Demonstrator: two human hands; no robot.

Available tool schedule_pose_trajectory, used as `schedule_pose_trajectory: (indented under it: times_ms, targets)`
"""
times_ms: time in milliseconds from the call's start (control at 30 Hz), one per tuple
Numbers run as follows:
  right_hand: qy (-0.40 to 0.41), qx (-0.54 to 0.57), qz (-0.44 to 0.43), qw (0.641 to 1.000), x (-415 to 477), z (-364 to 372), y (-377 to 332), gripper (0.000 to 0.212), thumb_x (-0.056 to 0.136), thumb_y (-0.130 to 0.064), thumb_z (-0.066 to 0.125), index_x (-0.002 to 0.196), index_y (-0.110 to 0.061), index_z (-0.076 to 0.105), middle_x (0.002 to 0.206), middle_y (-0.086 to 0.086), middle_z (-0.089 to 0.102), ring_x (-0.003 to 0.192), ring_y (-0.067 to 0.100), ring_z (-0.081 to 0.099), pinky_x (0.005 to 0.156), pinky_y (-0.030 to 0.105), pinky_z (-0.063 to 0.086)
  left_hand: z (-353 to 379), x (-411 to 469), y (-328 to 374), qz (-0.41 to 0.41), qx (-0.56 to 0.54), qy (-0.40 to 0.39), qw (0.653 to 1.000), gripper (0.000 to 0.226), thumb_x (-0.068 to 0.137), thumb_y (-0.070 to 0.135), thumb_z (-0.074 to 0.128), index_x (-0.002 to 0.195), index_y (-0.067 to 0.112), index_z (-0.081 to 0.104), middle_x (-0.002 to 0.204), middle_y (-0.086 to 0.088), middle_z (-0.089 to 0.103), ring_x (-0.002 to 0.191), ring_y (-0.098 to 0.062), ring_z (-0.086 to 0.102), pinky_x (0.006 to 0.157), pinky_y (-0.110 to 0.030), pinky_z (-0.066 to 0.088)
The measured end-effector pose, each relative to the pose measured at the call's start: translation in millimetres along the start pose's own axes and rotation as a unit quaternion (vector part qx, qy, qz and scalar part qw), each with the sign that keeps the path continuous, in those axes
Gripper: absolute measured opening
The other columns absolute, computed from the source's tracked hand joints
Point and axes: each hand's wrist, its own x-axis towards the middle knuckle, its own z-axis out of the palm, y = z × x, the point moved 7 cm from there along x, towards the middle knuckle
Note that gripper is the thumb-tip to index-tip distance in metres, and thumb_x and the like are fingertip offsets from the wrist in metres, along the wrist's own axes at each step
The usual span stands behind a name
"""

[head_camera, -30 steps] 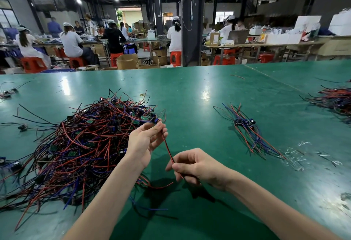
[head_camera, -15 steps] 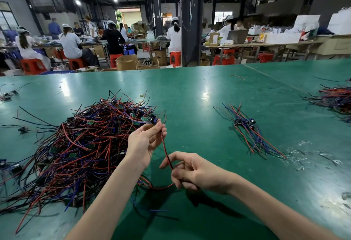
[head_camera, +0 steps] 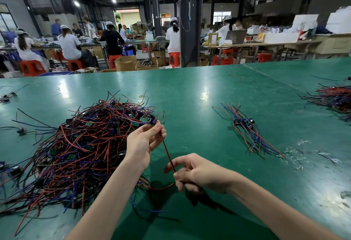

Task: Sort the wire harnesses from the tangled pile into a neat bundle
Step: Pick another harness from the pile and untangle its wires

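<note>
Big tangled pile (head_camera: 79, 144) of red, black and blue wires sat on left, small green boards and black parts mixed in. 1 harness (head_camera: 167, 152) was thin red-and-black wire, stretched straight and slanted. Top end pinched in left hand (head_camera: 142, 144) at pile's edge, low end gripped in right hand (head_camera: 197, 173). Small bundle (head_camera: 248, 133) lay well apart on right, wires side by side, black parts close together.

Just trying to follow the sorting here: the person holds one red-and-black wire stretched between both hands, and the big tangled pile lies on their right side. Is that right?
Not quite. The head view shows the left hand and right hand pinching the red-and-black wire between them, as you say, but the big tangled pile lies on the person's left side.
</note>
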Motion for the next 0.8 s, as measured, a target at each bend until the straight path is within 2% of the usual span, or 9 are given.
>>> schedule_pose_trajectory:
  times_ms: [133, 233, 433, 533, 600, 633, 700, 733, 800]
  targets:
    - [0.024, -0.008, 0.026, 0.999, 0, -5, 4, 0.020, 0.097, 0.000, 0.042, 0.106, -0.009, 0.058, 0.055, -0.002, 0.057, 0.031, 0.002, 0.031, 0.032, 0.015, 0.026, 1, -1, 2, 0.007, 0.004, 0.003, 1.000, 0.006, 0.080, -0.002, 0.066, 0.082, 0.000, 0.061, 0.068, -0.010, 0.069, 0.057, -0.014, 0.067, 0.052, -0.020, 0.055]
    - [-0.002, -0.049, 0.001, 0.999, -1, -2, -3, 0.022, 0.097, -0.001, 0.041, 0.104, -0.013, 0.059, 0.054, -0.004, 0.055, 0.034, 0.002, 0.032, 0.035, 0.014, 0.026, 3, -3, 3, 0.008, 0.013, -0.002, 1.000, 0.005, 0.081, -0.003, 0.065, 0.081, -0.001, 0.061, 0.066, -0.009, 0.069, 0.055, -0.013, 0.066, 0.052, -0.019, 0.055]
    - [-0.128, -0.091, -0.010, 0.988, -13, -3, -9, 0.019, 0.096, -0.001, 0.045, 0.104, -0.012, 0.058, 0.058, -0.009, 0.060, 0.038, 0.001, 0.035, 0.036, 0.012, 0.025, 18, -9, -5, 0.002, 0.075, -0.059, 0.995, 0.003, 0.081, -0.006, 0.064, 0.081, -0.003, 0.062, 0.063, -0.008, 0.067, 0.052, -0.013, 0.063, 0.052, -0.020, 0.054]
    - [-0.226, -0.062, 0.021, 0.972, -22, -2, -6, 0.014, 0.095, -0.003, 0.048, 0.098, -0.013, 0.057, 0.065, -0.007, 0.067, 0.040, 0.002, 0.038, 0.037, 0.017, 0.022, 29, -15, -17, -0.024, 0.118, -0.107, 0.987, 0.004, 0.081, -0.004, 0.064, 0.085, -0.004, 0.063, 0.064, -0.009, 0.067, 0.052, -0.013, 0.063, 0.053, -0.020, 0.054]
    - [-0.251, -0.048, 0.060, 0.965, -25, -4, -1, 0.012, 0.094, -0.004, 0.050, 0.099, -0.013, 0.057, 0.072, -0.003, 0.071, 0.047, 0.006, 0.050, 0.040, 0.017, 0.027, 32, -18, -24, -0.042, 0.134, -0.125, 0.982, 0.006, 0.081, -0.003, 0.064, 0.087, -0.003, 0.064, 0.065, -0.009, 0.067, 0.053, -0.013, 0.064, 0.053, -0.020, 0.054]
    - [-0.249, -0.044, 0.074, 0.965, -25, -6, 0, 0.010, 0.094, -0.006, 0.052, 0.100, -0.012, 0.057, 0.078, 0.000, 0.072, 0.050, 0.007, 0.054, 0.041, 0.015, 0.031, 32, -19, -27, -0.049, 0.137, -0.130, 0.981, 0.006, 0.080, -0.002, 0.064, 0.087, -0.003, 0.065, 0.066, -0.010, 0.067, 0.054, -0.013, 0.064, 0.053, -0.021, 0.054]
    - [-0.224, -0.053, 0.083, 0.970, -22, -13, 2, 0.012, 0.094, -0.019, 0.056, 0.103, -0.012, 0.059, 0.092, 0.009, 0.072, 0.044, 0.004, 0.043, 0.038, 0.013, 0.027, 33, -21, -30, -0.056, 0.142, -0.138, 0.979, 0.007, 0.079, -0.001, 0.066, 0.086, -0.002, 0.066, 0.068, -0.010, 0.068, 0.055, -0.013, 0.064, 0.054, -0.021, 0.054]
    - [-0.200, -0.059, 0.085, 0.974, -19, -16, 3, 0.018, 0.093, -0.028, 0.058, 0.103, -0.013, 0.061, 0.099, 0.012, 0.071, 0.041, 0.004, 0.034, 0.036, 0.014, 0.022, 33, -21, -32, -0.059, 0.142, -0.140, 0.978, 0.006, 0.079, -0.001, 0.066, 0.085, -0.001, 0.066, 0.068, -0.010, 0.068, 0.055, -0.013, 0.064, 0.054, -0.021, 0.054]
    - [-0.107, -0.049, 0.084, 0.989, -10, -27, 3, 0.027, 0.090, -0.041, 0.059, 0.097, -0.016, 0.066, 0.104, 0.014, 0.071, 0.038, 0.003, 0.028, 0.035, 0.013, 0.021, 34, -23, -34, -0.068, 0.137, -0.142, 0.978, 0.005, 0.079, -0.001, 0.066, 0.084, 0.001, 0.066, 0.069, -0.010, 0.069, 0.055, -0.013, 0.064, 0.054, -0.021, 0.054]
